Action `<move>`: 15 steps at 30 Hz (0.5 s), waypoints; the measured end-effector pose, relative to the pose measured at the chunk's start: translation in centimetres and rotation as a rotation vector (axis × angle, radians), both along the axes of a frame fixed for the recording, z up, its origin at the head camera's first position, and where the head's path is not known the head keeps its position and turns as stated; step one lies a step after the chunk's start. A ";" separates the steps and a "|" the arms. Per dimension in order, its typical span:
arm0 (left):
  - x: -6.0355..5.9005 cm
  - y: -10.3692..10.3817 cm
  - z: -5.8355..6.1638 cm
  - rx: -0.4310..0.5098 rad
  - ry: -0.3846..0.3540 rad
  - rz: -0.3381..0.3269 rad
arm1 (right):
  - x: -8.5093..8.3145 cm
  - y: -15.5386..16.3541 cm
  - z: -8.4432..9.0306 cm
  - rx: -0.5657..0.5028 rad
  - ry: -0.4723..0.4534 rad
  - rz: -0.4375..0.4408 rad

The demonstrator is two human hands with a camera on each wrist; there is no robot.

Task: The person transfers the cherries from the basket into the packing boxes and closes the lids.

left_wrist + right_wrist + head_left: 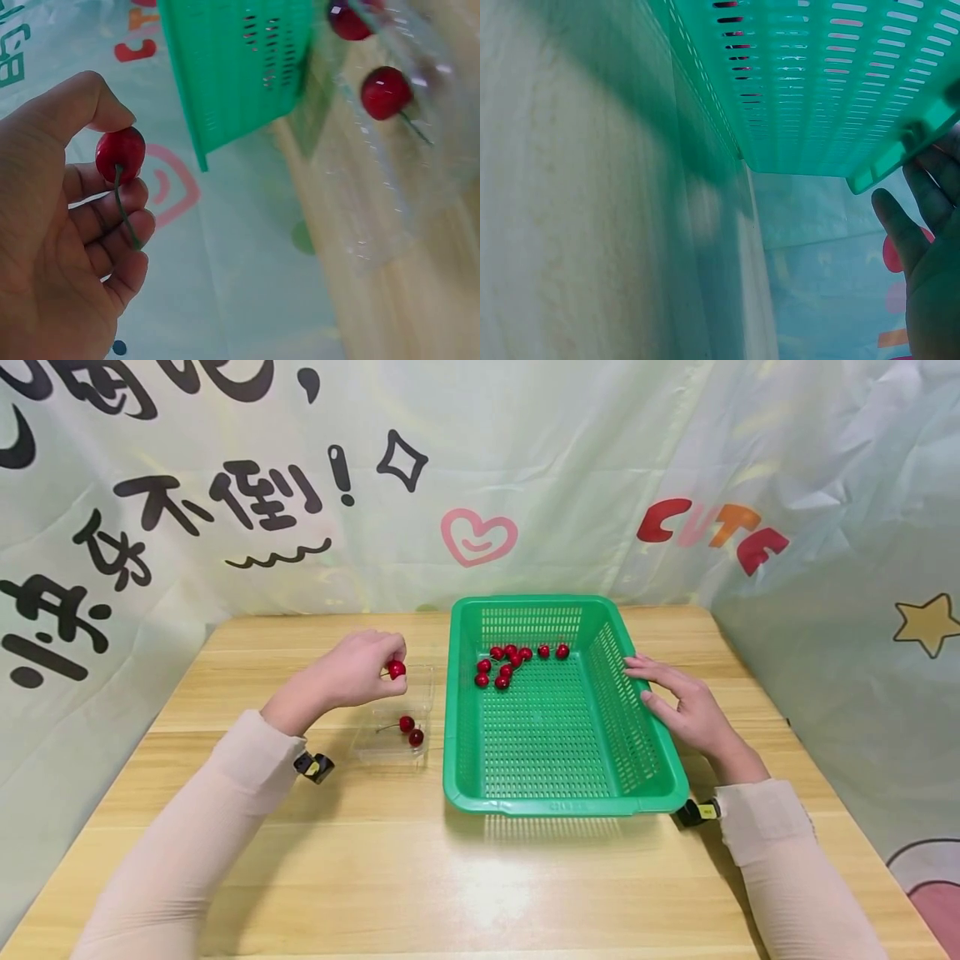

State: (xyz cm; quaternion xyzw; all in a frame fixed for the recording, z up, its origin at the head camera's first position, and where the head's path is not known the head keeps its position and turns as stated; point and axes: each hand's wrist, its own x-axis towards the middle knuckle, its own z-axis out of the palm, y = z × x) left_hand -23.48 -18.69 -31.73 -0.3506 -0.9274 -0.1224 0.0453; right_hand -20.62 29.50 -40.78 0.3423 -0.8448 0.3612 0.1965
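Between thumb and fingertips, my left hand [358, 670] pinches a red cherry [120, 154], its green stem hanging down across the fingers in the left wrist view. This hand is above a clear plastic box [367, 745], left of the green basket [566, 805]. Two more cherries [411, 731] lie in that box, one with a stem. My right hand [686, 706] rests on the basket's right rim, fingers fairly straight; the right wrist view shows it beside the slotted wall. Several cherries [502, 682] sit toward the back left inside the basket.
The wooden table [360, 868] carries the box and basket. Behind it hangs a printed cloth [570, 468] with lettering and a pink heart. The basket's near left side stands close to the plastic box. A small black device is worn on each wrist.
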 end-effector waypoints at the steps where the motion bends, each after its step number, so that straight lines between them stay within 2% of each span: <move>1: 0.0 -0.1 -0.2 -0.009 0.000 -0.002 | 0.0 0.0 0.0 0.001 0.000 0.000; 8: 0.4 -0.4 -2.0 -0.083 -0.032 -0.006 | -0.1 0.1 -0.2 0.002 0.009 0.001; 15: 0.9 -0.6 -3.3 -0.100 -0.061 -0.036 | 0.0 0.1 0.0 -0.001 0.010 0.006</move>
